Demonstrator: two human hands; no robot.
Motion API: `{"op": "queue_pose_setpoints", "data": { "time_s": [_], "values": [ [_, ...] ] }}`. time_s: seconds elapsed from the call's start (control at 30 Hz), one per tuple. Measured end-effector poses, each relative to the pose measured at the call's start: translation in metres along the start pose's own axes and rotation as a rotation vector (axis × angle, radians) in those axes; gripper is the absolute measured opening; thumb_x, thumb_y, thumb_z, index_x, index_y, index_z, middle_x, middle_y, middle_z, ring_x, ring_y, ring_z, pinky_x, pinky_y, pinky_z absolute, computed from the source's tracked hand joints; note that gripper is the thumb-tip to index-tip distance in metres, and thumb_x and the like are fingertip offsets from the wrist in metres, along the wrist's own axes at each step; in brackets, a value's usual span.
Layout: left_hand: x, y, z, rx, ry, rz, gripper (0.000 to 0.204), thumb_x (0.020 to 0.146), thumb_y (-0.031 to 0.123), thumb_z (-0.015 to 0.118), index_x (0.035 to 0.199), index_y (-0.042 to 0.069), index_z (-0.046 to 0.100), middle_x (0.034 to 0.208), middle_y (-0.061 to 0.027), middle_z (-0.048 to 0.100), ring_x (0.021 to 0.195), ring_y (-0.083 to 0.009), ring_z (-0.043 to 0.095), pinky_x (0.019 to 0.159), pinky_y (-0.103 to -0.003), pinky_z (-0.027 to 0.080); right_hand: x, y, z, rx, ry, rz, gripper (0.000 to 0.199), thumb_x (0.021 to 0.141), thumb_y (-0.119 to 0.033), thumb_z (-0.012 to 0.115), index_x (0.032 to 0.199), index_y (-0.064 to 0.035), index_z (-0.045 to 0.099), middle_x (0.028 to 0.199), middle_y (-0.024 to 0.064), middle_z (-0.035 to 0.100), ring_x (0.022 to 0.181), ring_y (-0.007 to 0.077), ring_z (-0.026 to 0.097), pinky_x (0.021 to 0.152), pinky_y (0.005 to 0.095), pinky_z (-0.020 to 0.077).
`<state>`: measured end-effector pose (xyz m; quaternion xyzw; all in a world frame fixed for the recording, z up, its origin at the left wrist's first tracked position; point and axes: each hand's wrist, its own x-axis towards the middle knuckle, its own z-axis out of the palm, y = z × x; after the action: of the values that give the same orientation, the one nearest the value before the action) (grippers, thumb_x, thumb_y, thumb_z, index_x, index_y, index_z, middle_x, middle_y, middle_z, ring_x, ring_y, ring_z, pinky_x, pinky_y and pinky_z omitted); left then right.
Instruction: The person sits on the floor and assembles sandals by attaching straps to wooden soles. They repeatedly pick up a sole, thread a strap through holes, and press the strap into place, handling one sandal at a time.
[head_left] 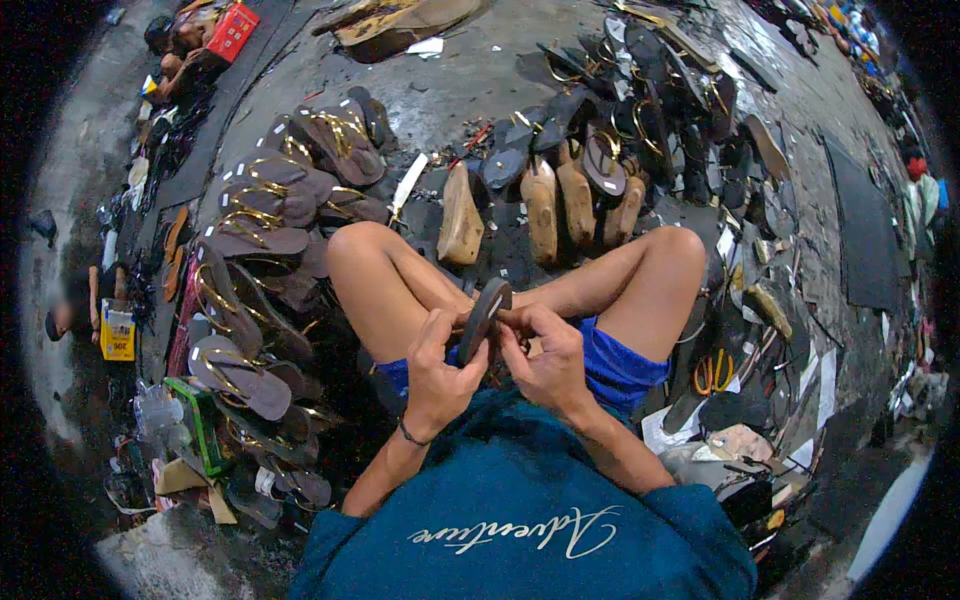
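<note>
Between my bent knees I hold a dark sandal sole [484, 322], tilted up on edge. My left hand [440, 368] is closed round its near left side, thumb on the face. On its right side my right hand [542, 358] pinches at the edge; a small pale spot shows by those fingertips, too small to name. Just beyond my shins stand several wooden shoe lasts [541, 212], and a finished-looking dark sandal [604, 163] rests on one of them. Heaped along my left are dark sandals with gold straps [240, 375].
Orange-handled scissors [714, 372] lie to my right among scraps and paper. More dark sandals [655, 100] are piled at the far right. A white strip [410, 182] lies ahead. Other people [185, 45] sit at the far left, near a red box [234, 32] and a yellow box [118, 333].
</note>
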<state>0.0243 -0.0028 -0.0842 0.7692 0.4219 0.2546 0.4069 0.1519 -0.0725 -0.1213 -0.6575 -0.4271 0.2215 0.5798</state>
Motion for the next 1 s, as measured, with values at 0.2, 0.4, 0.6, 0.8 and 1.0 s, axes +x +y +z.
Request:
{"op": "queue_pose_setpoints", "data": {
  "time_s": [0.2,0.4,0.6,0.8,1.0],
  "values": [
    [-0.006,0.043,-0.043,-0.142,-0.170,0.090,0.046,0.069,-0.001,0.077,0.112,0.001,0.064,0.098,-0.0129,0.068,0.097,-0.0241,0.067,0.087,-0.033,0.053,0.001,-0.043,-0.055,0.135,-0.133,-0.141,0.040,0.075,-0.012,0.080,0.107,0.0007,0.059,0.106,0.0170,0.063,0.102,0.0288,0.061,0.089,0.0368,0.0470],
    [-0.015,0.014,-0.055,-0.135,-0.417,0.297,0.049,0.065,0.001,0.076,0.112,0.001,0.066,0.107,-0.0132,0.068,0.100,-0.0290,0.066,0.092,-0.039,0.051,0.001,-0.028,-0.071,0.084,-0.663,-0.204,0.054,0.062,-0.003,0.071,0.115,-0.0068,0.062,0.112,0.0120,0.064,0.108,0.0314,0.061,0.095,0.0421,0.0471],
    [-0.016,0.005,-0.055,-0.140,-0.387,0.321,0.045,0.066,0.003,0.076,0.110,0.001,0.066,0.106,-0.0137,0.068,0.101,-0.0292,0.066,0.093,-0.040,0.051,0.010,-0.037,-0.068,-0.022,-0.665,-0.280,0.058,0.058,-0.004,0.066,0.116,-0.0058,0.062,0.113,0.0117,0.064,0.107,0.0315,0.061,0.093,0.0421,0.0482],
    [-0.016,-0.001,-0.054,-0.095,-0.421,0.343,0.037,0.068,0.005,0.076,0.103,0.000,0.064,0.104,-0.0135,0.068,0.099,-0.0301,0.066,0.091,-0.038,0.052,0.010,-0.019,-0.065,-0.060,-0.675,-0.395,0.046,0.060,-0.006,0.068,0.106,-0.0064,0.061,0.113,0.0113,0.061,0.116,0.0328,0.054,0.098,0.0466,0.0431],
    [-0.006,-0.005,-0.044,-0.092,-0.020,0.205,0.023,0.080,0.007,0.070,0.101,-0.001,0.063,0.098,-0.0127,0.069,0.088,-0.0202,0.067,0.079,-0.032,0.053,0.064,0.018,-0.049,0.071,-0.500,-0.307,0.039,0.074,-0.009,0.074,0.109,-0.0038,0.058,0.113,0.0112,0.059,0.113,0.0326,0.055,0.098,0.0426,0.0430]
  ]
}}
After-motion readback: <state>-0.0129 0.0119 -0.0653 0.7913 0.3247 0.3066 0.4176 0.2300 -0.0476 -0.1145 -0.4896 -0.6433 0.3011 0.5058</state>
